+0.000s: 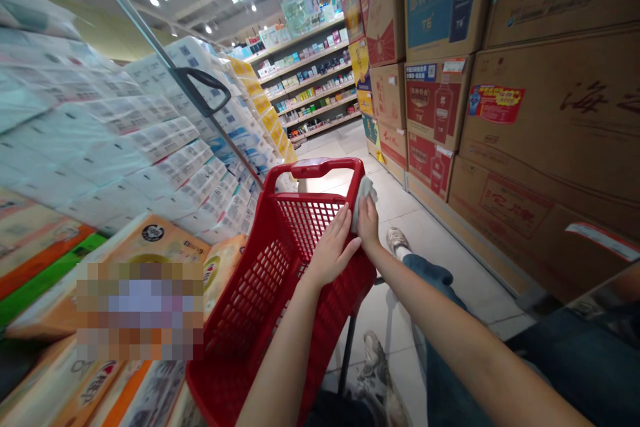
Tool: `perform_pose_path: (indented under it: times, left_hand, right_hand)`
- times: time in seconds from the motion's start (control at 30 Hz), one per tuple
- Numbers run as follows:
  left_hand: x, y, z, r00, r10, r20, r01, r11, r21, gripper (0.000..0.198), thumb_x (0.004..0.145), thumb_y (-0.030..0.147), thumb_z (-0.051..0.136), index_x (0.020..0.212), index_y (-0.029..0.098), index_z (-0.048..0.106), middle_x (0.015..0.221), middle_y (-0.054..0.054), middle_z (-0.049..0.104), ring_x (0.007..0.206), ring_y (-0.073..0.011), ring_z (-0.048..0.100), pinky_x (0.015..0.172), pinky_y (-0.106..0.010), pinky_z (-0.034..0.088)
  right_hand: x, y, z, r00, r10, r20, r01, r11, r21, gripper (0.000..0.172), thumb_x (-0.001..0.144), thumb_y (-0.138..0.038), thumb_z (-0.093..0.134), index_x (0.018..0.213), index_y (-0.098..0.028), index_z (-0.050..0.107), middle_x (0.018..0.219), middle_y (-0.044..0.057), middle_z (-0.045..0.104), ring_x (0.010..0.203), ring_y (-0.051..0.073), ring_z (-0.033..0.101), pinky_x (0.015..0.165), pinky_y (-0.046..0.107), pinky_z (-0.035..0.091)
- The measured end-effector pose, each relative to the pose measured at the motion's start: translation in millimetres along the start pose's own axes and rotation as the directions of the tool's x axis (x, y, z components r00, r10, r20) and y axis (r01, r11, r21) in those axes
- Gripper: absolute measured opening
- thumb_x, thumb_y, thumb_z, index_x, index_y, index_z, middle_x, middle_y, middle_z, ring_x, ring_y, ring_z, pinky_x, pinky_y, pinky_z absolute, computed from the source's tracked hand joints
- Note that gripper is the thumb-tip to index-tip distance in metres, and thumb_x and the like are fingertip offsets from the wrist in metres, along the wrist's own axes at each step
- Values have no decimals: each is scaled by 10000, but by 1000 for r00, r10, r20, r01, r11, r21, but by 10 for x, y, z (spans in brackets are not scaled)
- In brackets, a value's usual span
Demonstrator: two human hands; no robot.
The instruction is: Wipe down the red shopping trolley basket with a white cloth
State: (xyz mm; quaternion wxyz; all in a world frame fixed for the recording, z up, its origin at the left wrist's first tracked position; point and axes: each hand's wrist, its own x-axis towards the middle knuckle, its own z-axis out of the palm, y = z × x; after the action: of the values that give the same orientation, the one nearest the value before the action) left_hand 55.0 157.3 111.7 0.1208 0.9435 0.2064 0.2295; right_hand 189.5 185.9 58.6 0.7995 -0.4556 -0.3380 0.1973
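Note:
A red plastic shopping cart basket with perforated walls stands tilted in front of me, its handle at the far end. My left hand lies on the inner side near the right rim, fingers stretched out and thumb apart, holding nothing. Against the outer face of the same rim, my right hand presses a pale grey cloth. Part of the cloth is hidden behind the fingers and the rim. No goods show inside the visible part of the basket.
Packs of tissue paper are stacked on the left, beside a pole with a black loop handle. Cardboard cartons form a wall on the right. Shelves of small products stand behind. My shoes are on the tiled floor.

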Motion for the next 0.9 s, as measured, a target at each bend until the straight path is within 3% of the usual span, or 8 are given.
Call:
perform_pose_path:
  times: [0.17,0.23,0.4,0.47,0.57,0.73,0.8,0.9]
  left_hand:
    - [-10,9,1,1000,-8,6,8,1000,3,613,1010,437,330,1540,247,89,1617,-71,96,1486,-225,105,1211,-483,168]
    - [-11,12,2,1000,-4,6,4,1000,-5,614,1009,440,330,1540,252,86,1617,-65,97,1486,-226,104,1211,-486,168]
    - [-11,12,3,1000,4,1,-4,1000,-19,602,1011,435,325,1539,254,99,1618,-57,92,1486,-221,95,1213,-481,163]
    - [-11,11,1,1000,-3,0,3,1000,-18,600,1012,433,319,1539,254,94,1617,-57,100,1486,-219,97,1213,-480,167]
    - [-10,9,-2,1000,-4,1,4,1000,-22,602,1012,436,318,1540,265,86,1617,-51,94,1485,-222,102,1212,-484,171]
    - [-2,6,0,1000,7,-1,-7,1000,-24,612,1008,443,330,1540,255,90,1617,-61,100,1486,-223,105,1212,-484,170]
    - [-3,7,2,1000,9,-4,-9,1000,-25,612,1009,439,331,1540,246,96,1617,-65,101,1486,-221,105,1214,-475,167]
    - [-12,11,4,1000,9,-6,-9,1000,-28,602,1011,434,323,1539,254,98,1618,-54,97,1486,-222,103,1216,-472,162]
  right_hand:
    - [352,-210,142,998,-55,-26,53,997,-51,550,955,-456,384,1443,-200,400,1515,62,392,1417,162,315,1200,366,196]
    - [164,-88,86,999,6,-47,-8,999,-49,532,957,-461,366,1400,-182,454,1462,80,463,1376,180,384,1181,391,242]
    - [-738,461,-284,983,174,-60,-176,984,-28,506,942,-502,351,1251,-164,565,1273,127,614,1192,239,562,1060,450,395]
    - [-879,559,-364,967,245,-69,-247,969,-21,493,935,-511,349,1181,-161,593,1188,134,651,1108,251,602,1005,453,437]
    - [-636,438,-273,970,236,-49,-237,971,-10,477,931,-521,354,1126,-168,608,1127,115,669,1053,242,619,979,431,453]
    - [-16,95,11,987,131,-95,-136,990,-41,493,926,-532,367,1190,-169,571,1240,102,620,1182,216,550,1053,381,391]
    - [-87,154,-42,986,148,-73,-152,987,-55,485,927,-540,355,1125,-168,595,1146,97,657,1094,216,593,1002,378,429]
    - [-515,425,-294,977,208,-52,-212,974,-74,474,923,-543,346,1014,-167,620,981,90,688,940,222,634,916,395,478]
